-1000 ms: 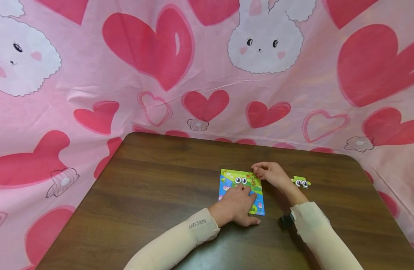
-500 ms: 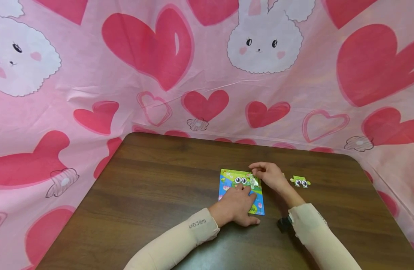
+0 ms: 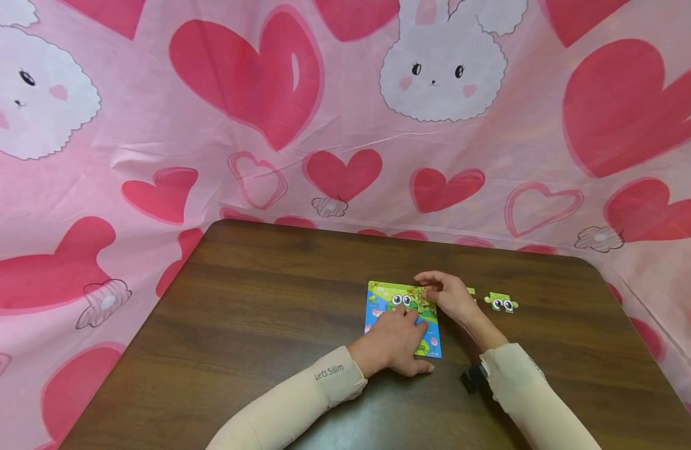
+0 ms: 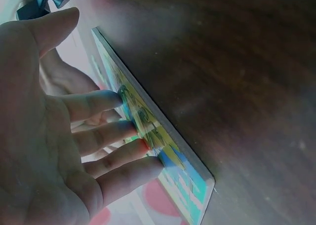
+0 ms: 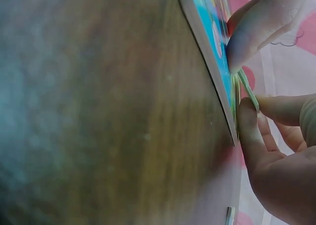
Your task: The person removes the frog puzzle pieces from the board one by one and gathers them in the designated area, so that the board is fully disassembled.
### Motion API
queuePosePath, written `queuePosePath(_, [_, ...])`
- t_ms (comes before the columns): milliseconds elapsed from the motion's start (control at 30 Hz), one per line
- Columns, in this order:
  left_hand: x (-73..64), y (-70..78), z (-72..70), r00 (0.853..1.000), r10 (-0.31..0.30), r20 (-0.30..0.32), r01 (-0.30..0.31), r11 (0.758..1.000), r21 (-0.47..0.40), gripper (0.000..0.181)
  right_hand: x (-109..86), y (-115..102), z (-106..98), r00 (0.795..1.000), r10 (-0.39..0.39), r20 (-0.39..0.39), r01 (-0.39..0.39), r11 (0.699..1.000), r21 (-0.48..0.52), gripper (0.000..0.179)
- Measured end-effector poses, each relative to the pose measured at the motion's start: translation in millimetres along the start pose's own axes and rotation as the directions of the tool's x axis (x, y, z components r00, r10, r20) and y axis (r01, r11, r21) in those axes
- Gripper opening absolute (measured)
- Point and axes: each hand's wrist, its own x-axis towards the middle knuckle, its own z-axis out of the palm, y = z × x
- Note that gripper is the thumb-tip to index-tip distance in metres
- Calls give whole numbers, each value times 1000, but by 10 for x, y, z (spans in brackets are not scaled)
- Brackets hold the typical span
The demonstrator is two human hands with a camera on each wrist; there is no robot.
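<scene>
A square frog jigsaw puzzle (image 3: pixel 433 335) lies flat on the brown table, its frame raised a little in the left wrist view. My left hand (image 3: pixel 394 340) rests on its lower middle, fingers (image 4: pixel 129 175) stretched out and tips touching the picture. At the upper right corner of the puzzle is my right hand (image 3: pixel 451 296). Thumb and finger there pinch a thin green puzzle piece (image 5: pixel 248 91), which stands tilted over the board in the right wrist view. The hand covers most of that piece in the head view.
To the right lies a loose puzzle piece (image 3: pixel 501 302) with two cartoon eyes. Another green piece (image 3: pixel 471 292) peeks out behind the right hand. A pink curtain (image 3: pixel 345 106) with hearts and rabbits hangs around the table's far edge.
My right hand has shifted slightly left over the puzzle's corner. The pinched piece, shining with glare half a second ago, now shows green at another tilt. The left hand stays in place.
</scene>
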Motion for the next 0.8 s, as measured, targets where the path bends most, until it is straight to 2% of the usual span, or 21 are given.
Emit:
queuePosePath(200, [1,3,-3,1000,-4,1,4,1000,-8,78,-30,6,-17,996,76,46,-80,993,86,34])
queuePosePath(333, [4,10,-2,1000,-1,-2,1,1000,-5,78,-29,14,-78,988,133,75,-144,975,168,37])
queuePosePath(567, [10,12,-9,1000,0,4,-1,1000,3,79,-36,18,-253,982,156,110,-184,931,314,42])
queuePosePath(800, [8,23,-9,1000,-12,5,12,1000,18,79,-85,28,-422,978,170,123,-204,902,381,47])
